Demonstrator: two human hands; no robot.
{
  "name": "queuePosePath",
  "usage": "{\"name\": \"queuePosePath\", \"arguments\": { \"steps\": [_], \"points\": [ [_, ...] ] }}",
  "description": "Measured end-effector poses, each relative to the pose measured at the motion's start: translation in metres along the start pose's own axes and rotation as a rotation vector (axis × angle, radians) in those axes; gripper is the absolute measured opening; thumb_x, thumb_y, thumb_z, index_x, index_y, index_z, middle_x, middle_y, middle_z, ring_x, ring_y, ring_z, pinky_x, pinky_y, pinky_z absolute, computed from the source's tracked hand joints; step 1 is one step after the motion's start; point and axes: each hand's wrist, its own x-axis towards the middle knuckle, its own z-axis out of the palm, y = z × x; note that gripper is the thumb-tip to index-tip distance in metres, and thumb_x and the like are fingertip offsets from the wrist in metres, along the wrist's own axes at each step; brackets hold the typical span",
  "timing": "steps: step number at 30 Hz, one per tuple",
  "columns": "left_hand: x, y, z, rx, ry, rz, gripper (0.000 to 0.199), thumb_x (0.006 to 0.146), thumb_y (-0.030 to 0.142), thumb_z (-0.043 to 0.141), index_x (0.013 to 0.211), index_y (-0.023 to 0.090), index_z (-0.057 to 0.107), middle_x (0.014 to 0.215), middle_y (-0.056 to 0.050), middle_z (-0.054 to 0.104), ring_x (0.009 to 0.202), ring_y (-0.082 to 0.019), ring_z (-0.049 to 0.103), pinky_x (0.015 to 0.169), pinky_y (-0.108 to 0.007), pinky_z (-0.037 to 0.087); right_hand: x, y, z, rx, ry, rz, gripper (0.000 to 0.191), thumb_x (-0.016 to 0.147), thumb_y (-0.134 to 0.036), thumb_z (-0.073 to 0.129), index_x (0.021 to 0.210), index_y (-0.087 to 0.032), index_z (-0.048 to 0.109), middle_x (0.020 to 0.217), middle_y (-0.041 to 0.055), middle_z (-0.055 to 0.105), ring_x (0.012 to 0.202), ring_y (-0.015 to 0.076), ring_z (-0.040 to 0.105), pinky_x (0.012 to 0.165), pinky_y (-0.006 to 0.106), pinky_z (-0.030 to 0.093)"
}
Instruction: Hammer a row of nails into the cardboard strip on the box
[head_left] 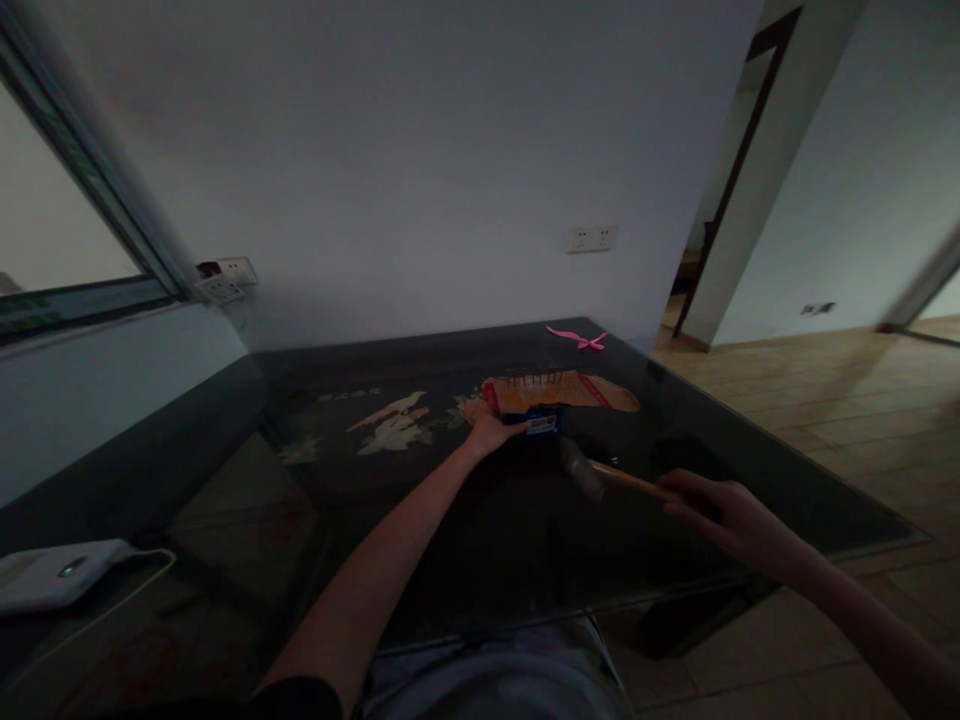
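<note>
A flat orange-brown piece [589,392] with red bands lies on top of a blue box [543,422] on the dark table. Several thin nails stand upright in a row near its back edge. My left hand [489,428] rests at the left end, its thumb against the box and its other fingers spread by the piece. My right hand [716,508] is wrapped round the wooden handle of a hammer [630,481]. The hammer's blurred head is over the table, right of and nearer than the blue box, apart from the nails.
A pink ribbon [587,340] lies at the table's back right. The glossy dark table [480,560] has a bird-and-flower picture. A white device [64,575] with a cable sits at the left. Behind stands a wall [420,180] with sockets [592,239].
</note>
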Motion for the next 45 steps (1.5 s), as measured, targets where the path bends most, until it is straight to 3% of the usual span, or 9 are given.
{"name": "queuePosePath", "arguments": {
  "steps": [4,7,10,13,18,22,38,45],
  "points": [
    [-0.003,-0.001,-0.005,0.084,-0.024,0.011,0.059,0.065,0.028,0.074,0.117,0.011,0.051,0.121,-0.015,0.057,0.116,-0.025,0.052,0.105,-0.043,0.035,0.025,-0.008,0.013,-0.224,-0.03,-0.052,0.032,0.083,-0.049,0.048,0.097,-0.023,0.058,0.075,0.0037,0.067,0.064,0.02,0.063,0.057,0.028,0.043],
    [-0.021,-0.01,-0.025,0.164,-0.053,0.037,0.06,0.07,0.028,0.069,0.123,0.011,0.047,0.125,-0.016,0.053,0.116,-0.026,0.05,0.103,-0.045,0.036,0.047,-0.012,0.023,-0.356,-0.061,-0.098,0.027,0.084,-0.047,0.048,0.096,-0.024,0.055,0.078,0.0036,0.068,0.066,0.0208,0.064,0.058,0.028,0.041],
    [-0.047,-0.015,-0.046,0.168,-0.059,-0.045,0.054,0.079,0.03,0.058,0.128,0.013,0.043,0.127,-0.015,0.052,0.115,-0.024,0.051,0.099,-0.043,0.04,0.072,-0.011,0.035,-0.428,-0.114,-0.166,0.025,0.086,-0.045,0.046,0.097,-0.024,0.054,0.085,0.0039,0.069,0.072,0.0219,0.065,0.059,0.028,0.04],
    [-0.073,-0.005,-0.057,0.15,-0.102,-0.084,0.051,0.086,0.037,0.048,0.13,0.013,0.043,0.13,-0.015,0.05,0.115,-0.022,0.052,0.099,-0.039,0.041,0.094,-0.009,0.047,-0.47,-0.162,-0.231,0.027,0.087,-0.046,0.044,0.099,-0.024,0.053,0.087,0.0046,0.07,0.075,0.0223,0.065,0.06,0.028,0.039],
    [-0.097,0.023,-0.057,0.286,-0.26,0.05,0.057,0.087,0.047,0.044,0.137,0.021,0.036,0.142,-0.009,0.037,0.131,-0.02,0.034,0.111,-0.038,0.026,0.119,-0.006,0.057,-0.503,-0.193,-0.269,0.032,0.088,-0.049,0.04,0.102,-0.024,0.053,0.09,0.0054,0.069,0.076,0.0228,0.065,0.059,0.028,0.038],
    [-0.098,0.027,-0.057,0.387,-0.331,0.049,0.059,0.086,0.048,0.044,0.139,0.023,0.034,0.147,-0.008,0.029,0.134,-0.021,0.029,0.111,-0.038,0.024,0.131,-0.006,0.057,-0.538,-0.194,-0.278,0.034,0.087,-0.052,0.04,0.103,-0.024,0.052,0.089,0.0058,0.069,0.077,0.0226,0.065,0.06,0.027,0.038],
    [-0.097,0.018,-0.054,0.501,-0.323,0.059,0.058,0.086,0.047,0.042,0.137,0.021,0.037,0.148,-0.009,0.027,0.133,-0.022,0.032,0.109,-0.037,0.027,0.145,0.004,0.067,-0.54,-0.186,-0.281,0.038,0.086,-0.053,0.042,0.108,-0.023,0.053,0.09,0.0082,0.069,0.078,0.0238,0.065,0.063,0.029,0.041],
    [-0.095,0.019,-0.052,0.534,-0.33,0.045,0.059,0.086,0.048,0.042,0.138,0.021,0.037,0.148,-0.009,0.026,0.133,-0.023,0.032,0.108,-0.037,0.027,0.143,0.008,0.067,-0.461,-0.197,-0.33,0.032,0.092,-0.042,0.035,0.105,-0.019,0.053,0.096,0.0103,0.066,0.083,0.0228,0.062,0.068,0.031,0.043]
  ]
}}
